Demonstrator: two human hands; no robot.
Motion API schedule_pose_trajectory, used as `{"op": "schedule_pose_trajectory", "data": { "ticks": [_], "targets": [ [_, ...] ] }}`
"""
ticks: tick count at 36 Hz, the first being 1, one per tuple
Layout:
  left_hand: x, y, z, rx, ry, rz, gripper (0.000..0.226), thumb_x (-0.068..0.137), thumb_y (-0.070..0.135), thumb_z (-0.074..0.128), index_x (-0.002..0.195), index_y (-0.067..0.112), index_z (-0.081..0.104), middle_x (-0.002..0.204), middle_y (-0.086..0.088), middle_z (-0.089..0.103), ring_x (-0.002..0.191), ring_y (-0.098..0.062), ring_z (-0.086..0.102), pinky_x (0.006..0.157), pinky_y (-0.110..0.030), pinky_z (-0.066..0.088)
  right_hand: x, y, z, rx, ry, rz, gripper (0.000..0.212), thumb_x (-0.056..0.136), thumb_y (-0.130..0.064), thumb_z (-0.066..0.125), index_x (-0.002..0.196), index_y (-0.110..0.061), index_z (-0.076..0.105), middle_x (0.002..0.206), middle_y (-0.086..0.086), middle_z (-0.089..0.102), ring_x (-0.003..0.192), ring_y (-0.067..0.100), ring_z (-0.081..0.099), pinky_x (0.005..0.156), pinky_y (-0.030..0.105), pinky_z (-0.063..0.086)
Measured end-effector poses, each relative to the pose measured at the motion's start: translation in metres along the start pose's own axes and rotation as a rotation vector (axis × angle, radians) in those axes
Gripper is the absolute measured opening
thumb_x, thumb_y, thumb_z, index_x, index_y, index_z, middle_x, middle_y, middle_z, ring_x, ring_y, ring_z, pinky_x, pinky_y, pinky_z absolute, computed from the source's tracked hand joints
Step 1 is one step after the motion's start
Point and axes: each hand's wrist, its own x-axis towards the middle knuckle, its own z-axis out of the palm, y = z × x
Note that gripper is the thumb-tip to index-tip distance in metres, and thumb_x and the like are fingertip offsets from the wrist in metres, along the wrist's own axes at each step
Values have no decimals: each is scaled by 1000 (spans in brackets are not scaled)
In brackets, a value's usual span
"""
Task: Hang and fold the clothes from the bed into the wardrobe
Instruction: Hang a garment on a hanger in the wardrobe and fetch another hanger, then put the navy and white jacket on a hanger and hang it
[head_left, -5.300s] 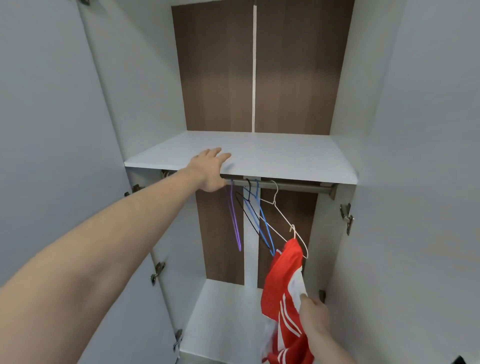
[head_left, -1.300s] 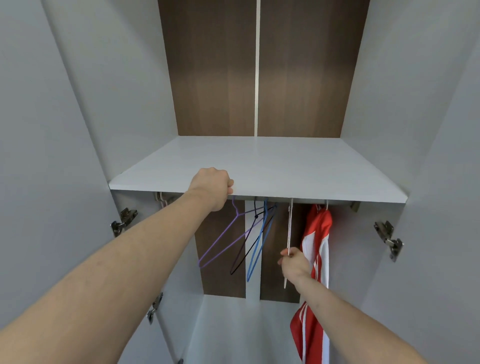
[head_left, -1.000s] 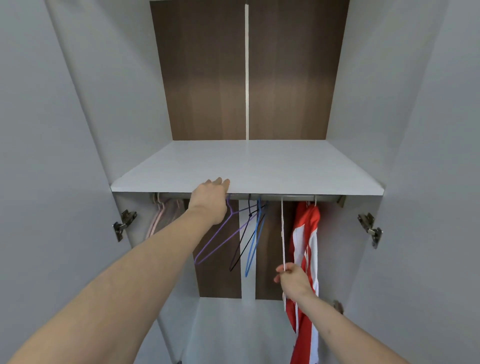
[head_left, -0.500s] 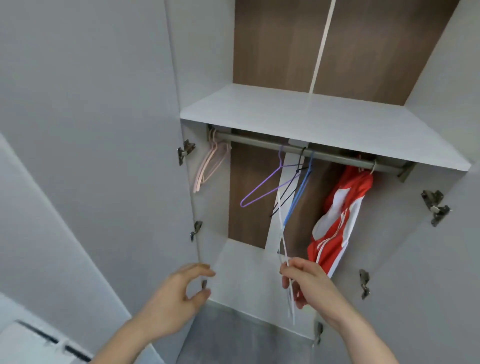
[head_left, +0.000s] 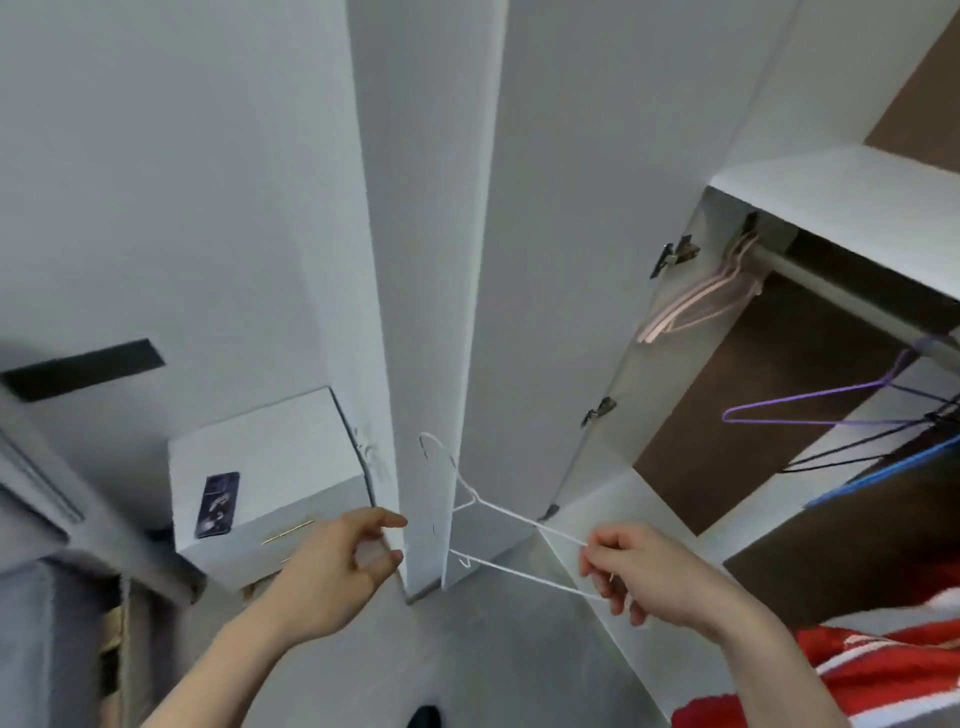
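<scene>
**White wire hanger held out in front of the open wardrobe**

White wire makes up the hanger (head_left: 511, 525) that the right hand (head_left: 644, 579) pinches by one shoulder end, fingers curled round the thin wire. Its hook points up and to the left, lying in front of the edge of the open wardrobe door (head_left: 431, 291). The left hand (head_left: 337, 566) is held just beside the hanger without touching it, its thumb and fingers loosely curved apart and holding nothing.

To the right the wardrobe stands open. A metal rail (head_left: 852, 291) runs under a white shelf (head_left: 852, 197). On the rail hang a bunch of pink hangers (head_left: 696, 306) close to the left wall, then a purple hanger (head_left: 810, 410), a black one (head_left: 857, 449) and a blue one (head_left: 883, 475) further right, all bare. A red and white garment (head_left: 878, 670) fills the lower right corner of the view; motion blur and the frame edge make it hard to tell what it hangs from.

At the left, beyond the door, a white cabinet (head_left: 270, 467) carries a dark phone-like object (head_left: 217, 504) lying flat on its top.
</scene>
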Motion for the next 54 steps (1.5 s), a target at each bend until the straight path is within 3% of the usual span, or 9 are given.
{"op": "schedule_pose_trajectory", "data": {
  "ticks": [6, 9, 15, 19, 26, 31, 37, 44, 54],
  "targets": [
    [-69, -4, 20, -4, 216, -62, 30, 91, 33, 69, 112, 50, 57, 120, 34, 57, 111, 10, 55, 92, -16, 44, 7, -26, 14, -215, -131, -231, 29, 99, -17, 48, 80, -18, 69, 65, -4, 61, 60, 10, 60, 58, 29, 45],
    [-118, -16, 27, 5, 332, -151, 32, 90, 34, 70, 119, 45, 59, 129, 31, 52, 116, 6, 54, 97, -23, 47, 8, -37, 29, -287, -207, -359, 31, 101, -24, 49, 81, -27, 72, 66, -7, 62, 62, 6, 60, 61, 25, 47],
    [-248, -43, 42, 67, 529, -436, 44, 90, 34, 71, 132, 33, 57, 142, 20, 44, 128, -1, 48, 107, -28, 41, 8, -49, 91, -272, -390, -570, 27, 103, -29, 55, 89, -37, 77, 65, -11, 59, 64, 5, 56, 65, 21, 49],
    [-351, -42, 63, -7, 713, -649, 46, 90, 28, 72, 133, 31, 56, 138, 24, 43, 121, -2, 51, 101, -29, 45, -8, -58, 148, -285, -526, -692, 24, 102, -27, 57, 97, -36, 79, 68, -10, 57, 67, 11, 54, 68, 36, 47],
    [-507, -37, 108, -149, 1057, -961, 53, 87, 17, 76, 134, 28, 53, 132, 9, 48, 116, -13, 55, 92, -36, 49, -68, -79, 232, -344, -732, -888, 27, 103, -23, 54, 101, -37, 77, 68, -9, 58, 65, 7, 54, 72, 35, 45],
    [-575, -35, 115, -172, 1269, -996, 63, 86, 14, 78, 135, 37, 45, 131, 9, 44, 118, -14, 52, 97, -39, 48, -110, -85, 280, -357, -858, -997, 27, 103, -18, 55, 104, -34, 78, 70, -6, 60, 67, 11, 56, 72, 37, 46],
    [-658, -37, 112, -69, 1318, -1023, 69, 90, 24, 75, 148, 32, 37, 141, 20, 37, 127, 1, 36, 111, -29, 33, -179, -85, 359, -307, -1025, -1112, 27, 102, -14, 56, 105, -28, 78, 70, 3, 59, 68, 13, 54, 66, 23, 43],
    [-771, -42, 152, -166, 1610, -1155, 11, 100, 22, 61, 96, 32, 62, 95, 7, 64, 83, -10, 58, 71, -22, 43, -267, -64, 452, -338, -1176, -1149, 29, 100, -9, 58, 94, -26, 80, 74, 13, 62, 71, 16, 56, 70, 25, 41],
    [-878, -33, 240, -391, 1927, -1382, 16, 96, 23, 66, 85, 32, 73, 83, 12, 74, 83, -7, 66, 68, -30, 49, -340, -34, 565, -652, -1329, -1139, 36, 100, -9, 58, 88, -37, 77, 78, -2, 69, 73, 12, 59, 71, 28, 45]
  ]
}}
